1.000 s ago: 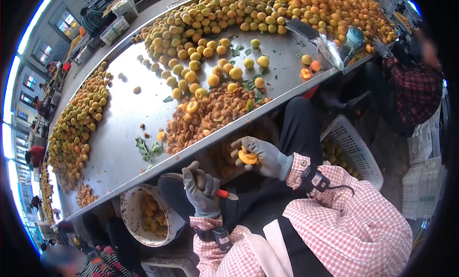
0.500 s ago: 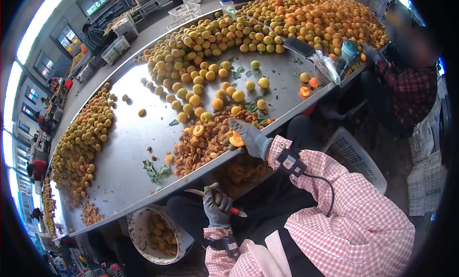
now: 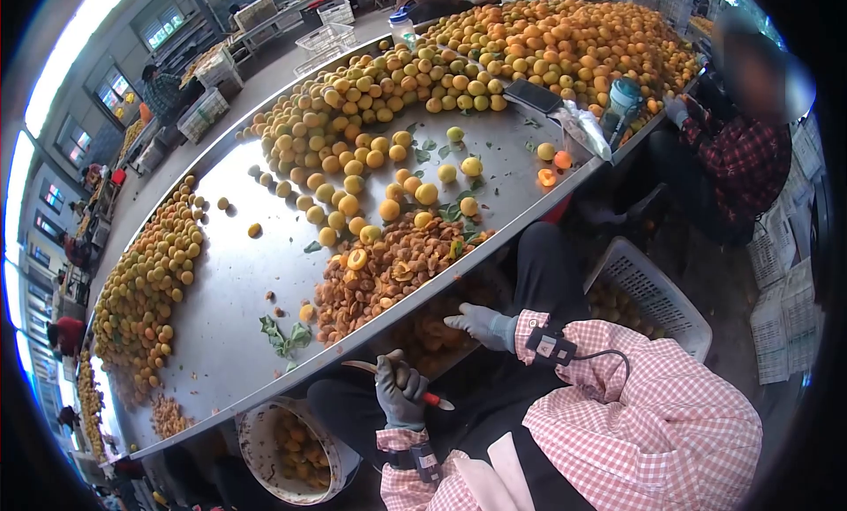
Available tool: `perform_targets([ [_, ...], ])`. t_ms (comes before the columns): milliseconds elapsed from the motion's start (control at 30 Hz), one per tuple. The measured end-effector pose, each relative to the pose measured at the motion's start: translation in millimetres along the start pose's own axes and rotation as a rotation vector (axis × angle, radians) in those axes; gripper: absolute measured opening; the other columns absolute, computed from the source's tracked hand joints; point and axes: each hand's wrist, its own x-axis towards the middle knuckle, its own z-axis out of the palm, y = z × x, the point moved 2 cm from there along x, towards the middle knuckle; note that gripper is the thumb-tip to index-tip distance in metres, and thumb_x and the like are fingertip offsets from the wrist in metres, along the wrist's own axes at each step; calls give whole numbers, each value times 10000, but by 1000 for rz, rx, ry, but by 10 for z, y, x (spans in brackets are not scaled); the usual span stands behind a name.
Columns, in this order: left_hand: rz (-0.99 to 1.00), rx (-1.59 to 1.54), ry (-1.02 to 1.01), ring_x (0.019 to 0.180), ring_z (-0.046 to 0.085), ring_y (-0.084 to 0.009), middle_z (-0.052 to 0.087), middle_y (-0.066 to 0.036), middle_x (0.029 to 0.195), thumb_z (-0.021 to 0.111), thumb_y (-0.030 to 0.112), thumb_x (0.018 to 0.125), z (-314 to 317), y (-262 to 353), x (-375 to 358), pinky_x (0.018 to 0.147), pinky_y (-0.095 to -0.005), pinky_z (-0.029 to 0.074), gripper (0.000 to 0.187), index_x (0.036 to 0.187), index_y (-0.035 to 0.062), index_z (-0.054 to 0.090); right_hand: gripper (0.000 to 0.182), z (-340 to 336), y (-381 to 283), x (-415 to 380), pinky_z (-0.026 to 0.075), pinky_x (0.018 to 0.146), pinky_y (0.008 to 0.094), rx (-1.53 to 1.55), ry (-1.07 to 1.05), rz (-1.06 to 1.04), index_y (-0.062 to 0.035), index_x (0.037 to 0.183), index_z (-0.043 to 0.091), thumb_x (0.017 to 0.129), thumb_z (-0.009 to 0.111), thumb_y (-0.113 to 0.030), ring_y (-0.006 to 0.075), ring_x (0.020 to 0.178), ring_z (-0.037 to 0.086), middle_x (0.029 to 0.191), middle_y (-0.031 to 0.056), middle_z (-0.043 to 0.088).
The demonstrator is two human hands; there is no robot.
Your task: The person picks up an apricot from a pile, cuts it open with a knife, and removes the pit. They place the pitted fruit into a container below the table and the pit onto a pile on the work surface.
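Observation:
My left hand [image 3: 402, 389], in a grey glove, is closed around a knife [image 3: 438, 401] with a red part near its short blade, above my lap. My right hand [image 3: 481, 324], gloved too, is just below the table edge over a container of fruit pieces, fingers extended, with no fruit seen in it. Past the edge lies a heap of brown pits [image 3: 379, 277] with a cut apricot half [image 3: 356, 259] on it. Whole apricots [image 3: 389, 210] are scattered beyond the heap.
The metal table [image 3: 238, 290] bears large apricot piles, leaves, a phone [image 3: 533, 96] and a bottle [image 3: 623, 101]. A white bucket [image 3: 256, 458] stands below on the left, a plastic basket [image 3: 657, 290] on the right. A co-worker [image 3: 745, 158] sits at the far right.
The hand that held an orange apricot half over the pits has come down below the table edge, and the half is gone from it. The knife hand has barely moved; the view has shifted slightly.

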Motion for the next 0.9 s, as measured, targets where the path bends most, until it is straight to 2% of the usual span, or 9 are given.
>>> perform_targets([
  [67,-13,19,-11,386,207,-37,267,73,524,493,333,975,-18,-10,-6,364,-211,195,298,974,59,611,414,-19,-238,-218,405,956,364,131,53,63,3,1203,539,943,533,-319,259,1098,541,1140,170,607],
  [133,-11,23,-11,387,215,-35,276,73,528,497,337,972,-29,-15,-12,363,-212,201,301,970,57,607,392,-79,-477,-327,412,948,342,-119,-319,-171,-13,1174,579,931,547,-319,224,1083,551,1154,142,607],
  [200,-16,30,-9,388,224,-34,285,72,531,502,342,970,-35,-45,6,361,-214,206,304,967,56,604,358,-46,-730,-466,437,921,337,-343,-465,-346,-23,1132,614,925,549,-307,198,1026,589,1095,110,641],
  [267,85,191,214,389,238,-29,290,76,529,509,353,965,-84,-108,31,358,-216,218,300,957,67,600,366,60,-1347,-999,476,848,348,-429,-693,-661,-18,1078,630,911,551,-334,252,930,633,1002,124,667],
  [400,-2,192,122,377,220,-25,272,87,517,506,355,967,-90,-170,80,346,-209,206,303,961,66,595,233,329,-2109,-1938,496,740,411,-1063,-753,-1112,-12,885,614,854,544,-232,279,907,613,922,144,627],
  [500,-61,174,54,366,202,-22,253,97,505,502,357,968,-112,-181,54,335,-201,193,306,966,64,590,214,569,-2186,-2298,509,640,425,-1208,-742,-1198,-14,816,612,808,565,-222,272,803,629,820,132,619],
  [733,-23,205,86,364,210,-27,248,93,512,500,308,971,121,-85,-92,334,-200,188,275,977,47,584,211,351,-2233,-2373,512,615,415,-869,-457,-1266,-15,784,614,792,573,-222,271,756,630,792,131,619],
  [867,9,333,-97,364,251,-54,273,65,515,527,287,953,254,7,-102,340,-210,213,267,990,29,584,209,120,-2245,-2441,513,600,410,-711,-310,-1303,-16,766,616,783,578,-222,271,730,631,776,130,619],
  [900,-17,311,-128,363,253,-53,278,64,517,531,292,951,269,74,-73,341,-210,215,271,990,30,584,199,-70,-2432,-2226,516,599,390,-993,-605,-1281,-32,787,627,775,592,-228,273,742,630,793,127,622],
])
